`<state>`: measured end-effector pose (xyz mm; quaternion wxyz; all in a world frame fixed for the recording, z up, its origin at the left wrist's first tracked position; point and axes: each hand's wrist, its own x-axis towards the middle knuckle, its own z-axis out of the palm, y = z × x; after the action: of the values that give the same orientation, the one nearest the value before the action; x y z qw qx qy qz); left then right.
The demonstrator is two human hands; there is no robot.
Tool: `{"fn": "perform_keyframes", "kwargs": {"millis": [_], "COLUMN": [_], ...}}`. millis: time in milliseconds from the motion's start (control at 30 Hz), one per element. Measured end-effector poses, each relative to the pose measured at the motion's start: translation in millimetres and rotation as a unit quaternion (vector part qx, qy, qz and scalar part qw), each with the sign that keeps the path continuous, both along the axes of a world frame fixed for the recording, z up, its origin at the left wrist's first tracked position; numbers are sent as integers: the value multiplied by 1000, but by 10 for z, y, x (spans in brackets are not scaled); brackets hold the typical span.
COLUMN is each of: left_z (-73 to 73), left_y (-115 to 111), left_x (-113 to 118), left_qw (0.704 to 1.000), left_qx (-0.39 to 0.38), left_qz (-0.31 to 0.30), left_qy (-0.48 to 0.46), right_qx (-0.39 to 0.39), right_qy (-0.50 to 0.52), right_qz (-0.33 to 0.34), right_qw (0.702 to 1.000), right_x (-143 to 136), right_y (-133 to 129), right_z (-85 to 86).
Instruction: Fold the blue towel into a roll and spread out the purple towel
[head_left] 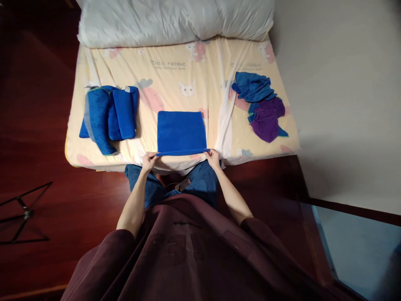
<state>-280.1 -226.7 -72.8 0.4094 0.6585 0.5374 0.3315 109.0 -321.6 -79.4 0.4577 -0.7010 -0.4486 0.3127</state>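
Terrycloth, deep blue and plush, makes up the folded towel (181,131) lying flat as a neat rectangle near the middle of the bed's near edge. Its surface looks soft and even, its sides straight, its near edge doubled into a thin fold line. The bed (200,69) carries a pale yellow sheet, smooth but creased in long ridges, printed with cartoon rabbits and carrots. A puffy white pillow (175,19) runs along the far edge.

No containers are in view; the cloths sit straight on the sheet. Toward the left edge lies a stack of folded blue towels (108,115), thick and rolled-looking, one with a grey trim. Toward the right edge sits a loose heap of crumpled cloths (261,104), blue ones on the far side and a purple one nearer, all wrinkled and shapeless.

The left hand (148,161) pinches the towel's near left corner, fingers closed on the cloth. The right hand (213,158) grips the near right corner the same way. The towel's near edge stretches taut between the two hands, just at the mattress edge, with the rest of the towel spread beyond the fingers toward the pillow.
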Motion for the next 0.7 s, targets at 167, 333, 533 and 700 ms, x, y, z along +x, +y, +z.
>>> {"fn": "perform_keyframes", "kwargs": {"millis": [167, 333, 533, 700], "left_z": [38, 39, 27, 35], "left_y": [-1, -19, -43, -48], "left_x": [19, 18, 21, 28], "left_qw": [999, 997, 992, 993], "left_qx": [-17, -43, -56, -47], "left_qz": [36, 64, 105, 101], "left_qy": [-13, -27, -39, -29], "right_qx": [9, -11, -4, -2], "right_qy": [-19, -31, -42, -38], "right_qz": [-4, 0, -23, -45], "right_qw": [1000, 999, 999, 998], "right_x": [-30, -48, -62, -86], "right_y": [6, 11, 32, 37], "right_z": [45, 57, 21, -9]}}
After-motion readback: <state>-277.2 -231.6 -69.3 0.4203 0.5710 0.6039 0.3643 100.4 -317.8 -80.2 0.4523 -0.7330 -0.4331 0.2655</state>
